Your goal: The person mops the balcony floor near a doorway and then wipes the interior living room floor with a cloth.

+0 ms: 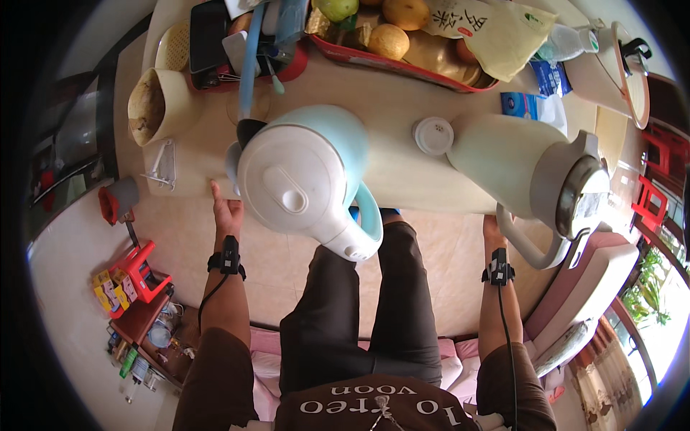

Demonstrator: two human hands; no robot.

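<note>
My left hand (228, 210) is at the near edge of the table, left of a pale blue electric kettle (352, 140) with a white lid. One finger of it stretches up onto the edge; the others show only in part. By the table's right near edge is my right hand (491, 228), beside the handle of a pale green thermos jug (503, 154). Its fingers are mostly hidden behind the table edge and the jug. Neither hand is seen gripping the kettle or the jug. A small round white cap (433, 136) lies between the two vessels.
At the back stands a red-rimmed tray (345, 56) with fruit and a yellowish bag (503, 39). A cream container (164, 108) and a small white stand (167, 164) are at the left. A tissue pack (528, 106) and a lidded bucket (607, 72) are back right. A pink sofa (575, 287) is beside me.
</note>
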